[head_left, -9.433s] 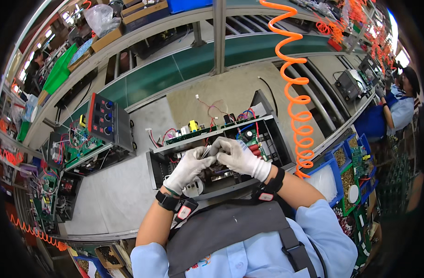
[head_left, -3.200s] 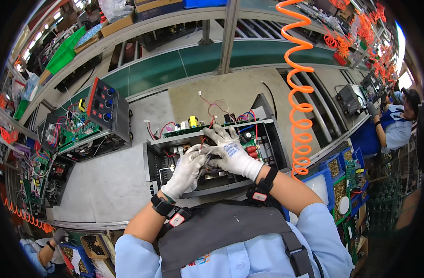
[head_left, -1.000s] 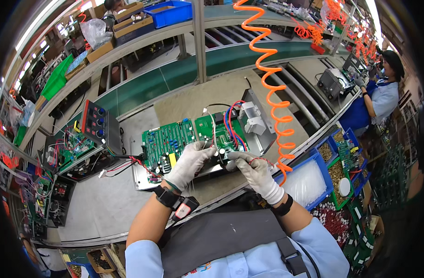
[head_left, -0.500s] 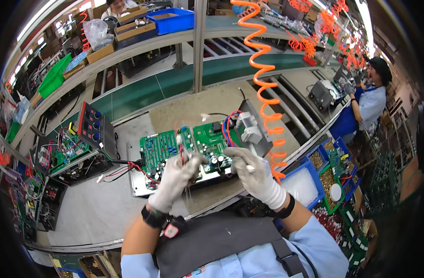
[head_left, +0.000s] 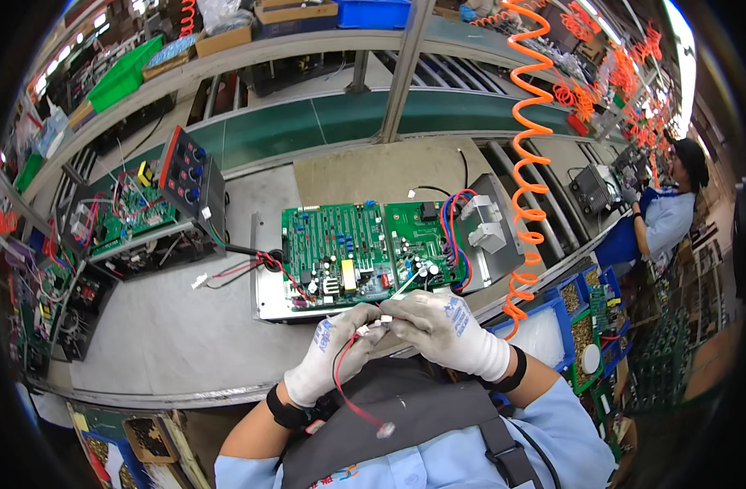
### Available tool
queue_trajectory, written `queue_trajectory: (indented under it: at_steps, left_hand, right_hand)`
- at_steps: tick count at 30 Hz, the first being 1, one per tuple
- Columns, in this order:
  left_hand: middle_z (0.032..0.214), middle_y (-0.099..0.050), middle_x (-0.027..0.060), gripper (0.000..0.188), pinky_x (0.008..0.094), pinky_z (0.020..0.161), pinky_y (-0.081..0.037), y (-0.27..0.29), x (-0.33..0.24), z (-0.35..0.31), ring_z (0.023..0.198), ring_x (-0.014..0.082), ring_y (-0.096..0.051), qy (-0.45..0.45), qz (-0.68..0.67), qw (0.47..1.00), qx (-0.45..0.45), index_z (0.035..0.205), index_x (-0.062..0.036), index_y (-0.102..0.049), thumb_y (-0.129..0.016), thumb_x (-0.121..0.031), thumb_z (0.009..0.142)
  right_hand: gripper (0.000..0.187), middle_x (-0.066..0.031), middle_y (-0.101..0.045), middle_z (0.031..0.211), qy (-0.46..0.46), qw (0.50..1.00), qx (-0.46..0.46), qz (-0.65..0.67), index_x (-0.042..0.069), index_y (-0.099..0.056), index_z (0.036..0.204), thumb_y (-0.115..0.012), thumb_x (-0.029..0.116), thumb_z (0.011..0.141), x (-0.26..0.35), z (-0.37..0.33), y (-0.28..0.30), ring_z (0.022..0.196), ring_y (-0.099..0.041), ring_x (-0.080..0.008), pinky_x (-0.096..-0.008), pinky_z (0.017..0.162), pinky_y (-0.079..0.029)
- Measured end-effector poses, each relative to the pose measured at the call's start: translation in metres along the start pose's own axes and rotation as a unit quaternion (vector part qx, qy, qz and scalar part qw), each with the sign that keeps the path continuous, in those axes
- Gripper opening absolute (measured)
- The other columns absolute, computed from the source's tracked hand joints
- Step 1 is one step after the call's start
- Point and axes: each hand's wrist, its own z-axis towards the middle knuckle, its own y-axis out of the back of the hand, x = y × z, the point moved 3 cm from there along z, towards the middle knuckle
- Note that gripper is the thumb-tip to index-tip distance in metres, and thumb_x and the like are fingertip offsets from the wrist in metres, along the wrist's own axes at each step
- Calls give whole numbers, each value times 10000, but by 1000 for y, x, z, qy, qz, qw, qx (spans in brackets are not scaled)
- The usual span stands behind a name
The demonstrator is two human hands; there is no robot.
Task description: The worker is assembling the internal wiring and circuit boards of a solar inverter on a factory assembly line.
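My left hand (head_left: 336,346) and my right hand (head_left: 442,326), both in white gloves, meet close to my body at the bench's near edge. Between their fingertips they pinch a red-and-black wire lead (head_left: 346,389) with small white connectors; its loose end hangs over my apron. A thin pale strip (head_left: 406,284) sticks up from the fingers; its kind is unclear. Just beyond the hands lies a metal chassis (head_left: 269,285) carrying green circuit boards (head_left: 324,244). A grey panel with a pale bracket (head_left: 487,236) stands at its right end, joined by red and blue wires.
An orange coiled air hose (head_left: 529,155) hangs at the right. Left on the bench stands a unit with a knobbed control panel (head_left: 190,175). Blue bins (head_left: 565,330) of small parts sit at the right. Farther right, another person (head_left: 670,208) works at the line.
Both hands have drawn back from over the boards toward my body and come together. The wire lead now shows hanging from them. The view has shifted, moving the bench scene rightward.
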Motion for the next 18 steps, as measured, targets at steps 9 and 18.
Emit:
queue_trajectory:
  at_steps: [9,18]
  left_hand:
    - [967,-637,149,233,344,802,-481,-2,-48,7,876,274,-616,-190,-48,977,83,1102,-2,-623,-570,-47,879]
    - [876,-665,106,320,212,517,-382,34,-15,-13,580,72,-480,76,-334,931,125,1023,52,-663,-629,-210,843]
  right_hand:
    - [147,-112,-658,837,-10,962,68,-265,112,-718,892,-662,207,795,-78,93,32,809,-636,-294,-401,741,-496]
    - [171,-96,-660,899,-13,904,209,-372,124,-709,905,-621,237,812,-96,116,9,907,-630,-282,-424,822,-463]
